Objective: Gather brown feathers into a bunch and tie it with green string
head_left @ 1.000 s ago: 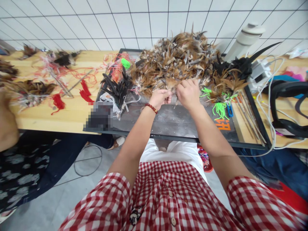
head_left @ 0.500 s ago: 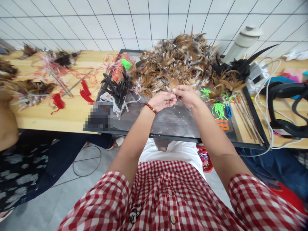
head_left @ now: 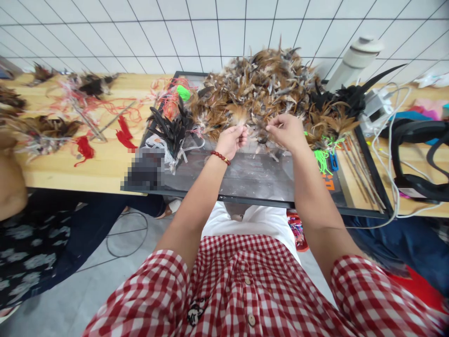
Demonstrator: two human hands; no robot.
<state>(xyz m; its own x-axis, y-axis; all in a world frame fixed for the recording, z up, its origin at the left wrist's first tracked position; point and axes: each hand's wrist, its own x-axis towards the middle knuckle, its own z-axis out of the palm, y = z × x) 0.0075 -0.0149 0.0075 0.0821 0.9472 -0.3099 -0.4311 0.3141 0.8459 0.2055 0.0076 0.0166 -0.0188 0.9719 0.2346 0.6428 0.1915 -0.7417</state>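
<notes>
My left hand (head_left: 231, 141), with a red bead bracelet on the wrist, pinches a light brown feather (head_left: 237, 113) whose fluffy end points up and away from me. To its right, my right hand (head_left: 288, 133) has thumb and forefinger closed together at the near edge of a big pile of brown feathers (head_left: 263, 79). Whatever lies between those right fingertips is too small to make out. Both hands are above a dark tray (head_left: 245, 175), with a gap between them.
Bundled black feathers (head_left: 171, 131) and white ties lie left. Green strings (head_left: 322, 159), thin sticks (head_left: 363, 171) and a white bottle (head_left: 354, 61) are on the right, beside cables and a black headset (head_left: 417, 154). A person's arm (head_left: 12, 182) shows at far left.
My hands, together before, have come apart. The right hand has moved right and slightly up to the pile; the left has shifted a little left, its feather now plainly visible.
</notes>
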